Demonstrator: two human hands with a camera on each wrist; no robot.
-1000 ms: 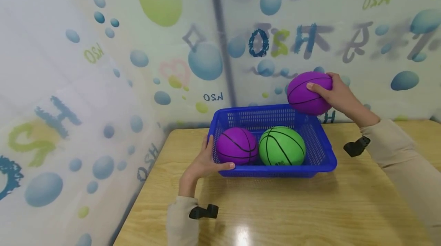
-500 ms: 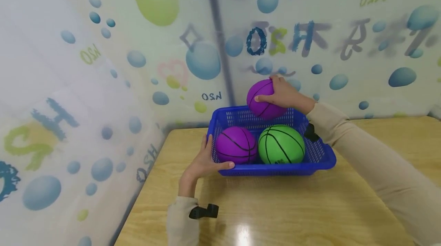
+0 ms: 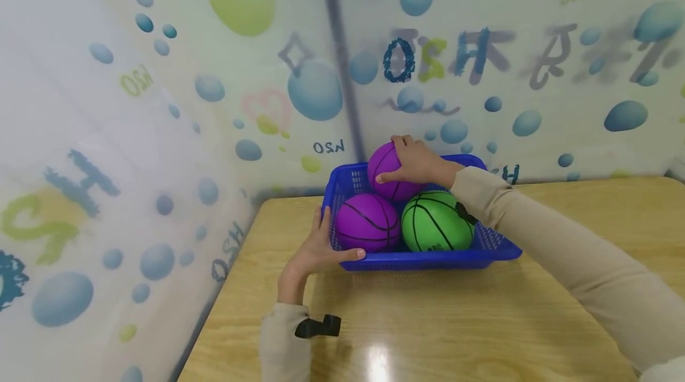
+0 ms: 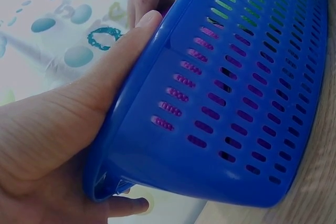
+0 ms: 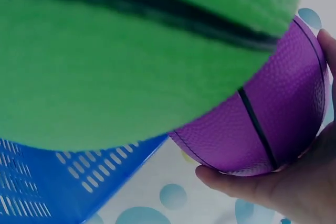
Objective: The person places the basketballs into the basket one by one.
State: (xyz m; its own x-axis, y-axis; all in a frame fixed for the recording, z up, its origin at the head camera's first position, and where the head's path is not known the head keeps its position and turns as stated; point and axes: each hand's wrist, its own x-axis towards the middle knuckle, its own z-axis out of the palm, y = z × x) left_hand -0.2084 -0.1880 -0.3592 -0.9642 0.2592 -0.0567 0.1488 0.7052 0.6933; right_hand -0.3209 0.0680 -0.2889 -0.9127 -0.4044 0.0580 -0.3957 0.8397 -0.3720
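My right hand [image 3: 420, 163] grips a purple basketball [image 3: 386, 169] at the back left of the blue plastic basket [image 3: 428, 263]; in the right wrist view thumb and fingers wrap that purple ball [image 5: 262, 114]. In the basket's front left lies a second purple basketball [image 3: 366, 224], and beside it a green basketball [image 3: 436, 224]. My left hand [image 3: 318, 248] holds the basket's front left corner, thumb along the front rim and fingers on the left side. The left wrist view shows the thumb over the blue rim [image 4: 152, 51]. Whether the held ball touches the basket floor is hidden.
A light wooden table [image 3: 428, 322] carries the basket. Close behind it stands a pale wall covering [image 3: 562, 132] printed with bubbles and letters, which continues along the left side. Black wrist cameras sit on both sleeves.
My right hand has carried the purple basketball leftward from above the basket's back right corner, then lowered it into the back left. The left hand keeps its hold on the basket.
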